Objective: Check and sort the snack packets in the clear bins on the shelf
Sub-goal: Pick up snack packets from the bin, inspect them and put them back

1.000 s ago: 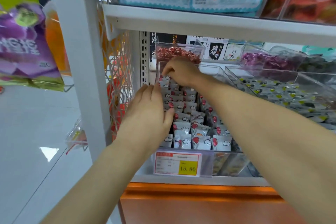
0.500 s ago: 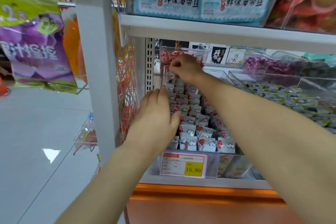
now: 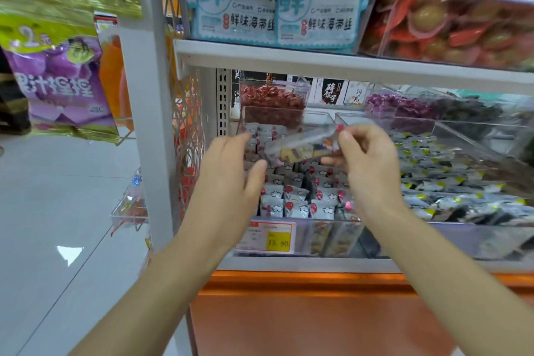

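A clear bin [image 3: 306, 235] on the lower shelf holds several rows of small white packets [image 3: 297, 205] with red and cloud marks. My right hand [image 3: 367, 165] pinches one end of a snack packet [image 3: 300, 147], which hangs blurred and nearly level above the bin. My left hand [image 3: 228, 179] is at the packet's other end with fingers straight; its thumb is near the packet's corner, and I cannot tell if it touches.
A small clear bin of red sweets [image 3: 273, 105] stands behind. To the right, a wide clear bin [image 3: 462, 159] holds dark packets with yellow tips. A price tag [image 3: 267, 237] reads 15.80. The upper shelf [image 3: 346, 62] hangs low. The white upright post [image 3: 144, 113] stands left.
My right hand has come back from the rear of the bin with one packet lifted out. My left hand has risen off the packet rows toward it.
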Available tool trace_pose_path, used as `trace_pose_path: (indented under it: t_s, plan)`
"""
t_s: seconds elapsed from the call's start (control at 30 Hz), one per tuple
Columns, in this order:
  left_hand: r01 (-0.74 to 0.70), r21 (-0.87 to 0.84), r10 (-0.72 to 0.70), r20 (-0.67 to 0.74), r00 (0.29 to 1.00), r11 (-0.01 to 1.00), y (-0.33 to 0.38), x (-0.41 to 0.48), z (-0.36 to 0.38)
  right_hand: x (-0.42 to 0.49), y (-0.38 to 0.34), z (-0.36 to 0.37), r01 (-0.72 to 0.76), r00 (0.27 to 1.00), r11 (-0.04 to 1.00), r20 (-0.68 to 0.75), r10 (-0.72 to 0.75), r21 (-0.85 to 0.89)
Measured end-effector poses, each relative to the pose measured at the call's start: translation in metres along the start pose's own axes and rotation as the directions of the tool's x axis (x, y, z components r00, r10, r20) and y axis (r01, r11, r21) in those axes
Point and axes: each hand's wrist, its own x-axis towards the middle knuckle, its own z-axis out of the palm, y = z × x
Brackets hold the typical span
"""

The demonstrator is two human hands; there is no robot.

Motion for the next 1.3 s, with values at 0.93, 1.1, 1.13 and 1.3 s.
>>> trace_pose_path:
  t_s: [0.93, 1.1, 1.13, 1.3]
  plan:
    - [0.6, -0.748, -0.389, 0.482, 0.785, 0.283, 0.011, -0.008, 0.001, -0.036, 0.005, -0.039, -0.462, 0.886, 0.769, 0.265, 0.38, 0.443]
    - [0.616, -0.742, -0.459, 0.465, 0.757, 0.265, 0.009, -0.008, 0.001, -0.037, 0.002, -0.041, -0.437, 0.886, 0.771, 0.368, 0.281, 0.463]
    - [0.619, -0.74, -0.472, 0.461, 0.751, 0.263, 0.008, -0.007, 0.001, -0.037, 0.002, -0.042, -0.431, 0.885, 0.773, 0.386, 0.261, 0.466]
    - [0.633, -0.73, -0.502, 0.459, 0.733, 0.257, 0.007, -0.008, 0.003, -0.036, 0.001, -0.044, -0.335, 0.905, 0.844, 0.393, 0.164, 0.419]
